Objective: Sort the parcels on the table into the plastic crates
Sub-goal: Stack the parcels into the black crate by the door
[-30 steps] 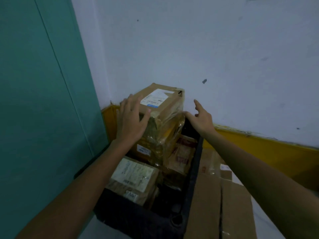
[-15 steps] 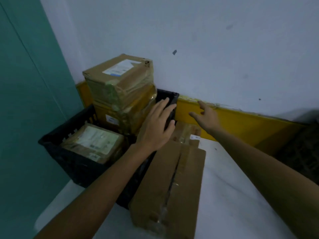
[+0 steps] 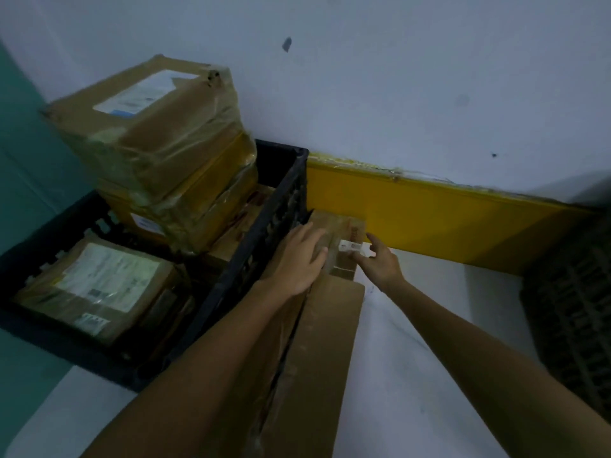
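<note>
Small parcel [image 3: 334, 226] beside black crate [image 3: 281, 206]: our left hand [image 3: 297, 264] lies flat atop, likely steadying; our right hand [image 3: 380, 264] touches its side, grip unclear.

Left hand [image 3: 297, 259] and right hand [image 3: 380, 267] are bare — so are both slender forearms [image 3: 215, 358].

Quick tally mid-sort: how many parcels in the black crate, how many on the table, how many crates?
Parcels in the black crate: 4 visible, more may be hidden
Parcels on the table: 2, small parcel and long box
Crates: 2, with the dark crate at right
Total: 8
</note>
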Tool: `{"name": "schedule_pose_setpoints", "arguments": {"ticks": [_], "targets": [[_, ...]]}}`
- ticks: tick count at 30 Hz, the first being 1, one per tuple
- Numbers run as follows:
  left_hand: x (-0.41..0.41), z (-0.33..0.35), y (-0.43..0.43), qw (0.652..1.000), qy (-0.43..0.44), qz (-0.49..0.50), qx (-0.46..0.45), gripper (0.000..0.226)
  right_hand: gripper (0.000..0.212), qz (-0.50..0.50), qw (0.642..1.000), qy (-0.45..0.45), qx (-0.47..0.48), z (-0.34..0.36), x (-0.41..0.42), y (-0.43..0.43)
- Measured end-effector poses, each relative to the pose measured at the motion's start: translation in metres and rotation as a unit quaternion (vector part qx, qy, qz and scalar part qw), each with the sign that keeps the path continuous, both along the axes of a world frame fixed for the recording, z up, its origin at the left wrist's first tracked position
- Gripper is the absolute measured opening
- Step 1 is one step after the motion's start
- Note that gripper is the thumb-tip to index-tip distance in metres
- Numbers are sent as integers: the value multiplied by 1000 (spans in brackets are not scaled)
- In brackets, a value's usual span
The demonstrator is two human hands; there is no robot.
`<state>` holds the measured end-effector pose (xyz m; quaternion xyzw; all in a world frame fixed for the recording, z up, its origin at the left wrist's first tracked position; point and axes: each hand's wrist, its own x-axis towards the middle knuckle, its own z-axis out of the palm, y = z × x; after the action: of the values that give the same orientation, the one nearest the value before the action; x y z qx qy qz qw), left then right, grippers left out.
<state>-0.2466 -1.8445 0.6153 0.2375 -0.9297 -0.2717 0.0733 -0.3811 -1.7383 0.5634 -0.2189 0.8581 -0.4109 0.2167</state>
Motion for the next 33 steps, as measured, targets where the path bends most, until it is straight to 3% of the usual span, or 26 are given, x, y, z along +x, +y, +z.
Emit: {"name": "schedule_pose_setpoints", "arguments": {"ticks": [5, 12, 16, 19, 22, 26, 30, 33], "targets": [[-59, -11, -19, 995, -76, 19, 62, 54, 77, -27, 999, -25, -16, -24, -32, -12], [-91, -50, -49, 971, -198, 57, 119, 86, 88, -27, 999, -21, -39, -48, -70, -35], [-97, -64, -52, 967, -235, 71, 70, 89, 90, -51, 989, -137, -26, -67, -66, -43], [-97, -67, -53, 961, -249, 64, 99, 92, 83, -74, 975, -193, -81, -71, -58, -48], [-93, -65, -50, 964, -199, 75, 161, 97, 64, -61, 980, -147, -117, -62, -58, -48], [-85, -46, -45, 975, -31, 114, 190, 99, 54, -76, 971, -152, -169, -33, -64, -35], [-74, -14, -33, 950, 73, 101, 287, 84, 48, -75, 966, -122, -215, 10, -67, -13], [-60, 12, -21, 922, 104, 78, 365, 88, 53, -70, 956, -104, -266, 49, -63, 2]]}}
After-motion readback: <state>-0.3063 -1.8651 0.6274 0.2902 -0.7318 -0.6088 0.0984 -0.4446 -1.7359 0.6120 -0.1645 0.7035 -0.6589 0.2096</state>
